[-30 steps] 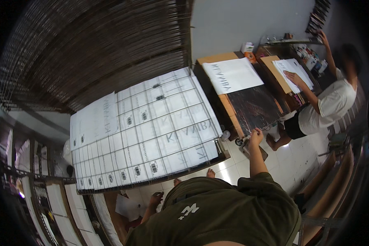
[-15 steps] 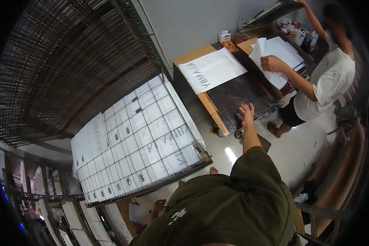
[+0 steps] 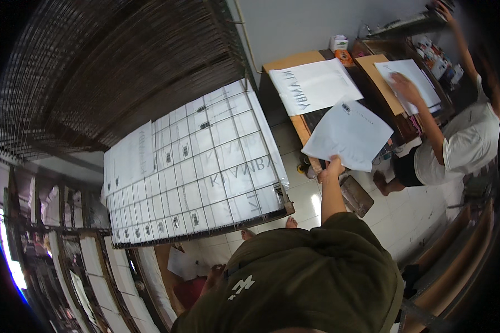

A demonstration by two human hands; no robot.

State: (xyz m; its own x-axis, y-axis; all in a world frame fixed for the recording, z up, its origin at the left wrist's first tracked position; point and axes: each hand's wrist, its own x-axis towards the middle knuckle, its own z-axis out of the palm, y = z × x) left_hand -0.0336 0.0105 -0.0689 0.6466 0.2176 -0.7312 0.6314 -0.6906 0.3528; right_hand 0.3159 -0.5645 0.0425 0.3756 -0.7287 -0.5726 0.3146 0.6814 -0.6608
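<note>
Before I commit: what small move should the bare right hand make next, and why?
Probably draw the thin white rectangular sheet left toward the dark metal wire rack: the right hand pinches its near edge, and similar sheets lie there.

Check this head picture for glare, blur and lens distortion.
Head view throughout: glare streaks the floor tiles; light at the left rim burns out white; planks at right look bowed by the fisheye; corners go black; the white sheet in the right hand shows no heavy blur.

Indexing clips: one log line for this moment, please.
right hand: holds white sheet | co-worker's hand: over white papers | wire rack: printed sheets
</note>
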